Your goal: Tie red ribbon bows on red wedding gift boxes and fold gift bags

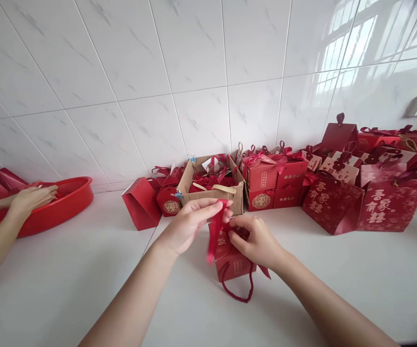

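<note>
In the middle of the white counter stands a small red gift box (234, 267) with gold print, a twisted rope handle (242, 298) drooping at its front. Above the box, my left hand (190, 221) pinches a red ribbon (214, 238), one end of which hangs down blurred. My right hand (257, 241) is closed at the top of the box, its fingertips on the ribbon near the middle. A ribbon tail (265, 272) sticks out below my right hand. My fingers partly hide the box's top.
Behind the box is an open cardboard carton (208, 196) of red ribbon pieces. Red boxes (261, 176) and gift bags (385, 207) line the right; a red box (141, 202) stands left. Another person's hands (37, 197) work over a red basin (60, 214).
</note>
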Motion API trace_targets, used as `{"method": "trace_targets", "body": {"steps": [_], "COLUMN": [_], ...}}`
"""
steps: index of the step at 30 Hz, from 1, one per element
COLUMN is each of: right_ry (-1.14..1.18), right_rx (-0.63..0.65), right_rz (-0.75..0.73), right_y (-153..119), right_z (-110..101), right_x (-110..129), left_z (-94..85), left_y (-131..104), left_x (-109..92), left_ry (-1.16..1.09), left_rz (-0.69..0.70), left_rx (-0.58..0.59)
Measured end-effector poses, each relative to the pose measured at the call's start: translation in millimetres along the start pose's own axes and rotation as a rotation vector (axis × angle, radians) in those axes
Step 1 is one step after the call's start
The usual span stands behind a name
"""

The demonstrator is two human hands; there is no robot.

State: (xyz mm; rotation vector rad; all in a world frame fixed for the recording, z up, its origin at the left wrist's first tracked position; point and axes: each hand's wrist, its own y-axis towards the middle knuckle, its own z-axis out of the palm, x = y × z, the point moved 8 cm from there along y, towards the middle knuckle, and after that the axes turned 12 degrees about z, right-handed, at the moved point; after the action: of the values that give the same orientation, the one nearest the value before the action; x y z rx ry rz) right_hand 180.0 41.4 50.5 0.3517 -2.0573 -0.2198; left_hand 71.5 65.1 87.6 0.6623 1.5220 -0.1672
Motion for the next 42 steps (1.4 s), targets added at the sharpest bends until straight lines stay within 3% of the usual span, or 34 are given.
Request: {"method": "trace_targets", "body": {"steps": [3, 5, 8, 12, 19, 24, 31, 36, 42], "right_ry": [0.012, 0.046, 0.106, 0.099, -0.047, 0.068, 0.242, 0.223, 0.159], "right_rx": [-0.017, -0.027, -0.023, -0.004, 0.033, 0.012, -0.034, -0.043, -0.024], "right_rz": [0.007, 0.041, 0.063, 0.051, -0.066, 0.031, 0.116, 0.122, 0.106], "right_y": [-2, -2, -1, -1, -4, -5, -8, -6, -5], "right_z": [-1, -1, 1, 1, 5, 3, 0, 1, 2], "right_x": [-5, -11, -14, -12, -3, -11, -18, -23, -22], "left_z": [5.5, -0.7, -14.6, -12.8, -9.1, -12.1, -17.4, -14.6, -6.2], "left_y": [11, 11, 3, -8, -11, -15, -22, -24, -21], "left_x": [11, 19, 27, 35, 46, 46, 39, 32, 38], "left_ry": [-0.056, -0.019, 0.196, 0.404, 0.275, 0.227, 0.366, 0.428, 0.31], "left_rz": [0.01, 0.053, 0.14, 0.155, 0.187, 0.228, 0.226, 0.244, 0.159], "left_rx": [0.015, -0.019, -0.086, -0.039, -0.134, -0.222, -0.353, -0.334, -0.192]}}
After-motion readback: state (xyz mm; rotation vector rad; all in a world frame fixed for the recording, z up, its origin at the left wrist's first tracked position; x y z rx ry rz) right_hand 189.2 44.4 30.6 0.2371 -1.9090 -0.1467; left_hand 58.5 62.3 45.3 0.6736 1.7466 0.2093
